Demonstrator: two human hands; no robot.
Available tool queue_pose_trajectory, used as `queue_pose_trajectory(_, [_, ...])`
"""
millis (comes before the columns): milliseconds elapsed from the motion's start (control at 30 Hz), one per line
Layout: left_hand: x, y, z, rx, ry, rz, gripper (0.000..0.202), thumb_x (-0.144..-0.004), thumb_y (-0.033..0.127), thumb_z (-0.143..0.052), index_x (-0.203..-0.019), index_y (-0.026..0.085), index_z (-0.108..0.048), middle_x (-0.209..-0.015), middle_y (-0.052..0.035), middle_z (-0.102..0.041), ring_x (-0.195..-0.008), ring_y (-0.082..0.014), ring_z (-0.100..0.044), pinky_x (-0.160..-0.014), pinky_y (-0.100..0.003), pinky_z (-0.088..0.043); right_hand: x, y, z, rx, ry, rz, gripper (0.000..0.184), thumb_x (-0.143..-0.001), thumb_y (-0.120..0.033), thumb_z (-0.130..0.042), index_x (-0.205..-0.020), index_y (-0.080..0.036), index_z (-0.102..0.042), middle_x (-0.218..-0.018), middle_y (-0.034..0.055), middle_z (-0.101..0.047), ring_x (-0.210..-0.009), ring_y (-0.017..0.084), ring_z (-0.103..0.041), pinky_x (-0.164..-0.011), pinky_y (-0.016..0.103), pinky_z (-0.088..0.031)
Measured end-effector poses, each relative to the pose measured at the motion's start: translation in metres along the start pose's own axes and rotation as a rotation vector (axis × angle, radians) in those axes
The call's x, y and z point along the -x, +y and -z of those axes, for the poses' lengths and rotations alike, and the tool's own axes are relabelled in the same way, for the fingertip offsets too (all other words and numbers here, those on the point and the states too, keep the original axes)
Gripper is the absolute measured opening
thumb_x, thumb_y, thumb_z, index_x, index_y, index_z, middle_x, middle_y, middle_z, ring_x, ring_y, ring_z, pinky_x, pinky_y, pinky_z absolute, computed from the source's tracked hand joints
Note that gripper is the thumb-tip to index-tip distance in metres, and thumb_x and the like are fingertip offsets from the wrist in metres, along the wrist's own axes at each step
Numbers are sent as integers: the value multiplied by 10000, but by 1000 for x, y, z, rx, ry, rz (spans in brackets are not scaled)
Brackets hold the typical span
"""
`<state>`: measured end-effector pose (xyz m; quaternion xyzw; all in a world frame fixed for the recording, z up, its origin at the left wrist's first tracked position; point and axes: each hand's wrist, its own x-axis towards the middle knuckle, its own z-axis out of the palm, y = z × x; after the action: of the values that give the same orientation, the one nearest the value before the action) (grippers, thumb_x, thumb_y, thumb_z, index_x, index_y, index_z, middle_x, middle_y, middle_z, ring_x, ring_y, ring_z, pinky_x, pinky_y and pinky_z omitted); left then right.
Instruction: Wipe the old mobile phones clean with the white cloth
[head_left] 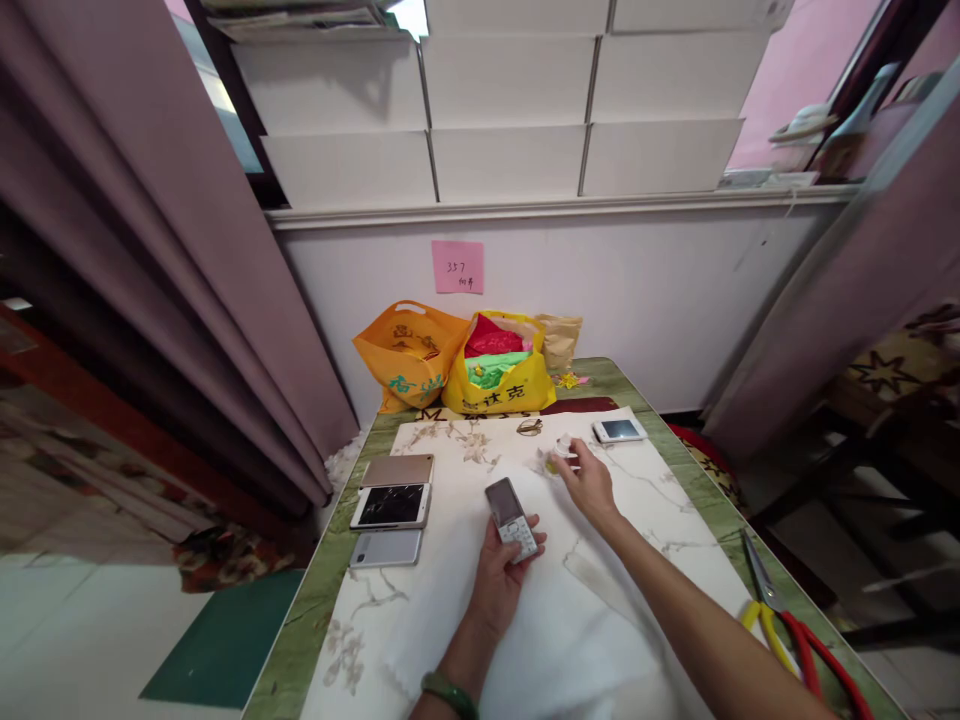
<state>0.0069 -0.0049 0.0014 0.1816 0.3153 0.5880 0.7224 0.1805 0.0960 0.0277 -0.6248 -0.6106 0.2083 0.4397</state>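
My left hand (501, 570) is closed around a grey-white keypad phone (511, 518), its screen and keys facing up and the thumb on its lower keys. Ahead and to the right, my right hand (589, 482) pinches a small clear bottle (561, 452) with a white top and a yellowish tint; the fingers partly cover it. Just beyond that bottle lies a small pair of folded glasses or a similar thin brown item (529, 427). A white phone (619, 430) with a dark screen rests right of my right hand.
On the left lie a gold phone (397, 470), a white phone with a cracked-looking screen (391, 506) and a silver phone (386, 548). An orange bag (409, 350) and a yellow bag (499, 390) stand at the back. Scissors (772, 600) lie at the right edge.
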Motion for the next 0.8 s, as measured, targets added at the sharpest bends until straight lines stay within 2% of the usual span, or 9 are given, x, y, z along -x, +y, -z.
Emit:
queue_pose_trajectory(67, [-2, 3, 1, 42, -8, 22, 400, -742, 215, -690, -1122, 164, -575, -1071, -143, -707, -754, -195, -697, -666, -305, -554, -22, 4, -9, 56, -20, 47, 336, -828, -458, -556, -1068, -226, -593, -939, 30, -670, -753, 175, -637, -665, 267, -458])
queue_pose_trajectory(167, [-5, 7, 2, 158, 72, 65, 291, -842, 370, -617, -997, 124, -635, -939, -146, -725, -672, -172, -668, -603, -292, -542, -41, 9, -30, 121, -27, 67, 322, -814, -378, -555, -1092, -222, -600, -936, 30, -678, -764, 171, -629, -697, 270, -453])
queue_pose_trajectory(300, [-10, 11, 5, 250, 104, 137, 304, -879, 394, -569, -917, 110, -669, -842, -127, -720, -674, -170, -661, -645, -315, -551, -51, 10, -56, 119, -46, 77, 265, -800, -325, -557, -1042, -241, -627, -891, 4, -685, -750, 158, -616, -689, 252, -440])
queue_pose_trajectory(400, [-11, 12, 6, 270, 87, 197, 316, -881, 383, -560, -940, 96, -678, -897, -140, -723, -758, -198, -681, -765, -387, -557, -53, 10, -67, 115, -54, 78, 260, -806, -312, -555, -1044, -247, -637, -877, 2, -688, -741, 159, -614, -686, 253, -441])
queue_pose_trajectory(500, [-11, 14, 3, 246, 94, 209, 312, -872, 359, -574, -1005, 96, -673, -1018, -158, -715, -840, -220, -688, -839, -428, -544, -53, 11, -72, 112, -62, 72, 345, -809, -313, -564, -1144, -252, -615, -902, 9, -695, -767, 168, -625, -714, 271, -459])
queue_pose_trajectory(600, [-9, 15, 1, 203, 88, 204, 318, -865, 351, -585, -1081, 129, -654, -1200, -158, -658, -909, -230, -683, -803, -409, -558, -49, 10, -62, 78, -44, 72, 524, -796, -348, -591, -1306, -247, -524, -1044, 39, -687, -849, 181, -641, -740, 288, -484])
queue_pose_trajectory(667, [-8, 15, 0, 184, 78, 194, 318, -863, 349, -590, -1112, 157, -638, -1245, -144, -636, -933, -230, -679, -790, -404, -563, -39, 8, -44, 29, -7, 67, 529, -812, -398, -578, -1304, -211, -530, -1112, 76, -670, -888, 196, -642, -742, 302, -497])
queue_pose_trajectory(700, [-8, 15, 0, 174, 72, 192, 321, -861, 346, -595, -1124, 166, -628, -1240, -141, -638, -933, -228, -679, -791, -406, -563, -30, 6, -32, 5, 5, 62, 477, -834, -425, -551, -1248, -190, -573, -1102, 90, -672, -882, 201, -644, -731, 304, -499])
queue_pose_trajectory(800, [-8, 14, 2, 150, 53, 188, 331, -853, 340, -610, -1144, 182, -606, -1160, -132, -673, -895, -221, -684, -793, -431, -561, 12, 4, 11, 36, -83, 45, 342, -889, -490, -483, -909, -208, -676, -752, 22, -683, -647, 168, -613, -620, 272, -459])
